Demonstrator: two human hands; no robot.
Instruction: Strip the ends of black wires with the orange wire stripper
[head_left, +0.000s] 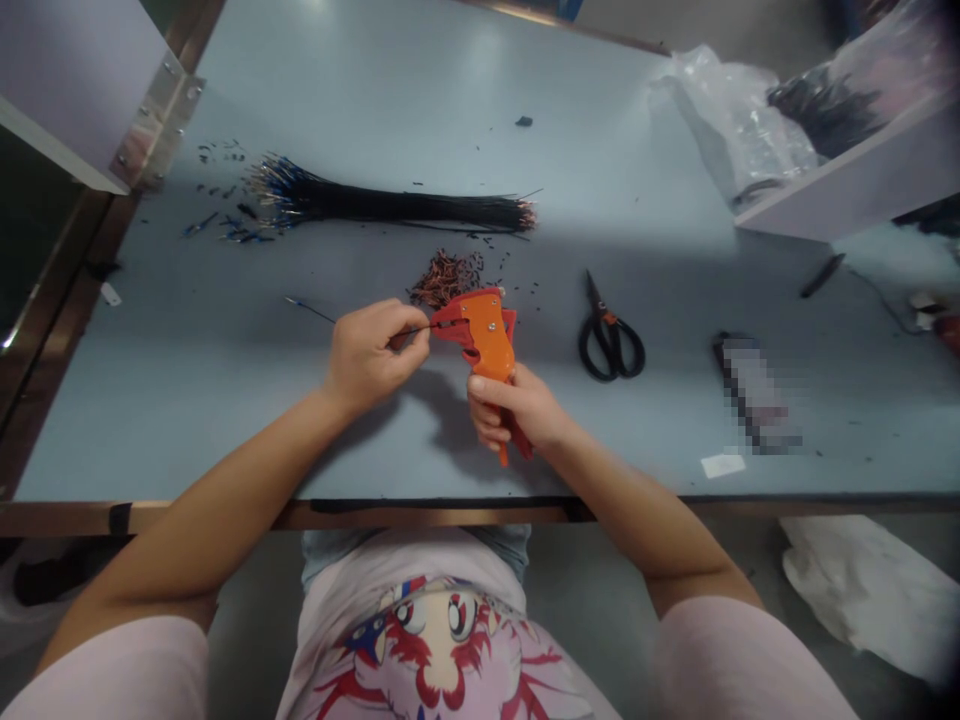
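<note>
Between the fingertips of my left hand (379, 350) is a thin black wire (313, 309), its blue-sleeved metal end sticking out to the left. The wire's other end meets the jaws of an orange and red wire stripper (489, 330); how deep it sits in them I cannot tell. My right hand (517, 408) is wrapped round the stripper's handles, holding it upright above the table. Just behind the jaws lies a heap of short copper and black scraps (446, 277). Farther back stretches a long bundle of black wires (397, 205), blue and metal tips at left, bare copper at right.
Black-handled scissors (611, 345) lie right of the stripper. Beyond them are a pixelated phone-like object (757, 390), a white paper slip (724, 465) and a black pen-like item (823, 276). Clear plastic bags (750, 120) stand at back right beside a pale panel (847, 185).
</note>
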